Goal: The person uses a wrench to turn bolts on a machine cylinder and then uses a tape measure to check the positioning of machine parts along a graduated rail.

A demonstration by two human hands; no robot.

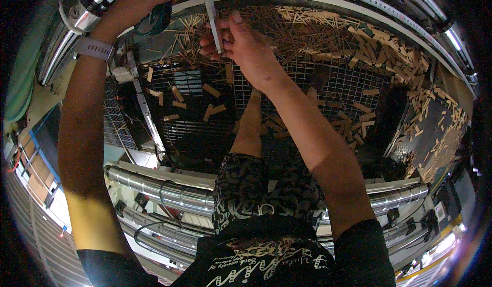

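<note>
Btwn R fingers (227,46): pale strip (211,15)

Your left arm (84,133) stretches far, left hand (136,4) angled rightward; your right arm (315,133) slants leftward, right hand (247,47) at far centre with fingers (207,41) curled, thumb (237,24) extended.

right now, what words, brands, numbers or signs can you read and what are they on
I leave the wording uncopied; text stands here:
Measuring tape: small black and red digits, partly readable.
Shirt: pale lettering, large and small, partly readable.
Shorts: pale lettering-like print, too blurred to read.
Pale strip at the right hand: no text I can make out.
</note>
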